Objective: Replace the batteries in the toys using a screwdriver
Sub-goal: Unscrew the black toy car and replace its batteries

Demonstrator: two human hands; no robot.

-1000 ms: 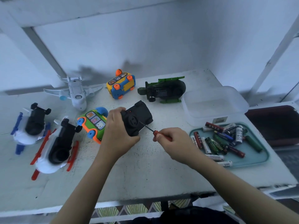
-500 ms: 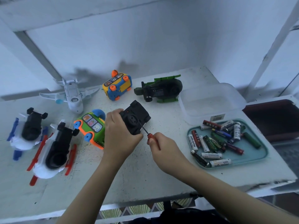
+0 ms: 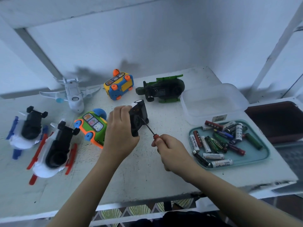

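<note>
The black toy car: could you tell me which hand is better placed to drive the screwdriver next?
Right: the right hand grips the screwdriver, tip on the black toy car that the left hand holds.

a single wide-angle view, worn on the person's head, looks forward and steeply down over both forearms onto the white table (image 3: 147, 174), near enough that the left hand (image 3: 120, 133) and right hand (image 3: 172, 153) sit close to the middle of the frame. it takes in the tabletop from the red-and-white toy (image 3: 54, 149) near the left edge to the battery tray (image 3: 259, 158) at the right, with the pale wall (image 3: 147, 46) filling the upper part.
</note>
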